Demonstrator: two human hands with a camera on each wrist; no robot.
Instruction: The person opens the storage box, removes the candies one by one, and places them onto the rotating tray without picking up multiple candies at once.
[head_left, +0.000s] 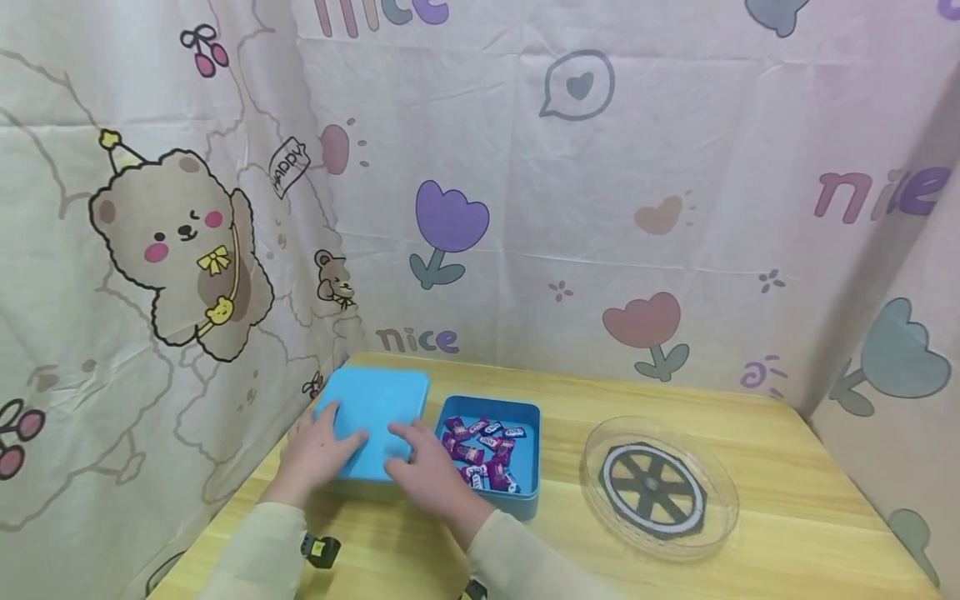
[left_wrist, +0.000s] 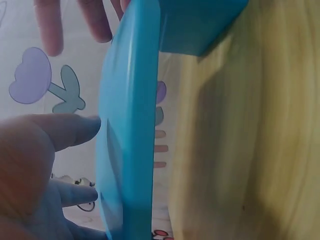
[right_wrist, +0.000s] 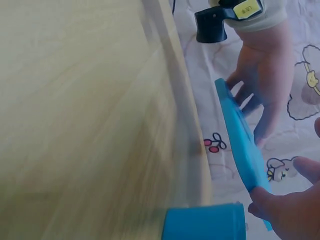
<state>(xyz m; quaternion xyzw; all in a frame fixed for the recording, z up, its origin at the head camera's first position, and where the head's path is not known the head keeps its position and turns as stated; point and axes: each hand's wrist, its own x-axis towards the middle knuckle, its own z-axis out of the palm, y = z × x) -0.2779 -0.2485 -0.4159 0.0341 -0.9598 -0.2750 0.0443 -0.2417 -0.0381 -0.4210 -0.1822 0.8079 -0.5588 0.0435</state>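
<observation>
A flat blue lid (head_left: 372, 417) lies at the table's back left, seen edge-on in the left wrist view (left_wrist: 127, 140) and the right wrist view (right_wrist: 242, 145). My left hand (head_left: 318, 450) rests on its near left part, with straight fingers (left_wrist: 60, 130) touching the top face. My right hand (head_left: 427, 471) rests on its near right part, fingertips on the top face. No finger shows under the lid. Right beside it stands an open blue box (head_left: 528, 467) holding several purple wrapped candies (head_left: 483, 450).
A clear round dish (head_left: 660, 487) with a black wheel pattern sits on the wooden table (head_left: 787, 533) to the right. Printed cloth curtains (head_left: 525, 208) close in the back and both sides. The table's left edge (right_wrist: 187, 125) runs close to the lid.
</observation>
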